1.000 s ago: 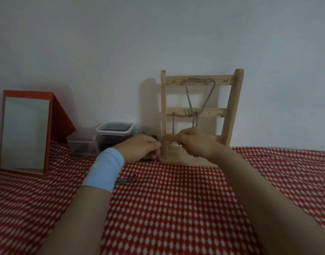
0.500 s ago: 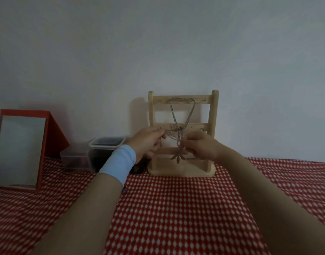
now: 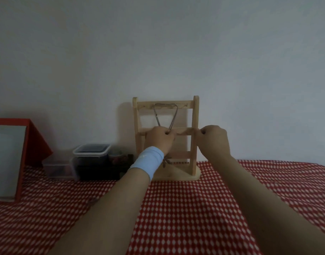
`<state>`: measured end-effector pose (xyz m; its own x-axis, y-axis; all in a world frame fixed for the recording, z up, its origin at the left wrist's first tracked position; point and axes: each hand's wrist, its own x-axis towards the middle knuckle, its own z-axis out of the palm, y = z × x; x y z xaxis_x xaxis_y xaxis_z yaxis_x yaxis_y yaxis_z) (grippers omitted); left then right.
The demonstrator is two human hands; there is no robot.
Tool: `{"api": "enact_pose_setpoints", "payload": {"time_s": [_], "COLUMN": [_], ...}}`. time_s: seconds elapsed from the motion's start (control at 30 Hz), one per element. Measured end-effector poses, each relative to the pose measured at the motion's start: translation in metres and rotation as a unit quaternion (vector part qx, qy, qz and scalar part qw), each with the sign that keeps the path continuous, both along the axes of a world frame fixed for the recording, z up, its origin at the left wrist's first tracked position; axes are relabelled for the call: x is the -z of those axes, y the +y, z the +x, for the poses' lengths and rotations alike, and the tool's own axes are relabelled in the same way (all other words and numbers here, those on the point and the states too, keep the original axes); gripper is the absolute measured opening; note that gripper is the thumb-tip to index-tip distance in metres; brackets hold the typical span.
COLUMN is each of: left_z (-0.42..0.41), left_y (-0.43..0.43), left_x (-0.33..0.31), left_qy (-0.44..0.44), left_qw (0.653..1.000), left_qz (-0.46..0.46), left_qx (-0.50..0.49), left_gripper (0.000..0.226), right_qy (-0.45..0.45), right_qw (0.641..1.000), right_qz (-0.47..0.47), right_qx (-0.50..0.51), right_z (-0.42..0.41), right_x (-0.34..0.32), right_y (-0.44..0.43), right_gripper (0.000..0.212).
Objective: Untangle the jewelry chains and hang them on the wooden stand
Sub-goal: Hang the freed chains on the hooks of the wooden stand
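Chain [image 3: 173,117]: hung from wooden stand's [image 3: 195,116] top bar.
Left hand [image 3: 159,138]: curled at its middle bar.
Right hand [image 3: 213,139]: curled at that bar's right end.
Grips: cannot be told.

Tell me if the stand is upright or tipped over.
Upright: the stand rests on its flat base on the cloth, both posts vertical.

Red mirror [image 3: 9,162], plastic containers [image 3: 91,153] on checked cloth [image 3: 194,218].

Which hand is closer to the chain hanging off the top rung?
Left. The left hand meets the chain's lower end at the middle rung; the right hand is aside, at the stand's right post.
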<state>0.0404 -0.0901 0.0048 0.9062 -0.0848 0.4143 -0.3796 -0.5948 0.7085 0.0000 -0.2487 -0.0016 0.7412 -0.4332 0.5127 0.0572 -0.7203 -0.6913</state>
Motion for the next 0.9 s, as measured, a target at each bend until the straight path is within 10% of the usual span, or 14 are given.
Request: {"api": "enact_pose_setpoints", "payload": {"time_s": [0.9], "left_z": [-0.026], "left_y": [0.039], "left_x": [0.052], "left_qy": [0.191], "left_qw": [0.957], "left_qz": [0.176], "left_qx": [0.131], "left_gripper": [0.03], "right_qy": [0.341], "right_qw": [0.93], "right_qz": [0.007], "right_qx": [-0.139], "right_z": [-0.018], "right_x": [0.041], "right_y": [0.032], "right_gripper": [0.02]}}
